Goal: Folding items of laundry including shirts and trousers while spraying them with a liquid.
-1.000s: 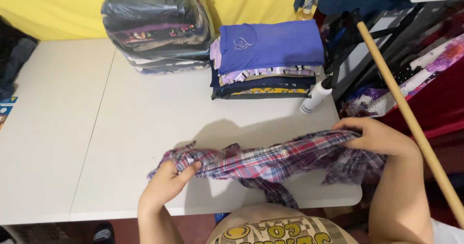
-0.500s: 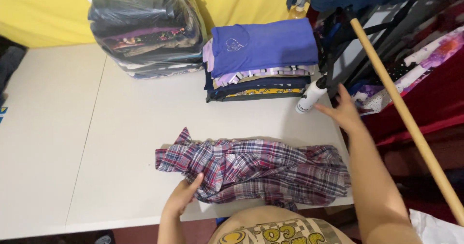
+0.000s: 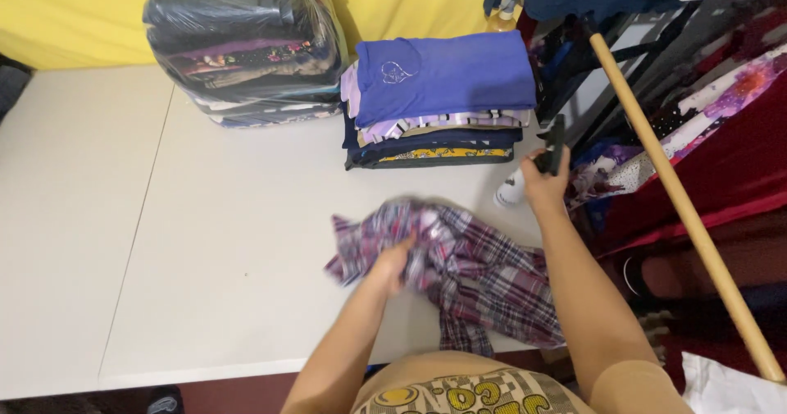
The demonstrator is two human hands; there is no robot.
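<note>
Left hand [image 3: 393,260] down on a crumpled plaid shirt [image 3: 475,275], fingers curled into the cloth and gripping a bunch of it, the fabric blurred around the knuckles. Shirt in purple, pink and white checks, heaped near the front edge of the white tabletop [image 3: 205,242], towards its right front corner, one hem spilling over the front edge. Right hand [image 3: 543,186] further back along the right edge, closed around a dark handheld object [image 3: 554,145] that stands up between the fingers; kind of object not clear. Just left of that hand, a white spray bottle [image 3: 510,189] lying close to the right edge, partly hidden by the hand. Behind, near the back right corner, a neat stack of folded clothes [image 3: 438,102] with a blue garment on top and striped, dark and yellow layers below. Left of the stack, along the back edge, a bulging clear plastic bag of clothes [image 3: 242,45], against a yellow wall [image 3: 74,20]. Off the right edge, a slanting wooden pole [image 3: 680,209] across hanging garments and red fabric.
</note>
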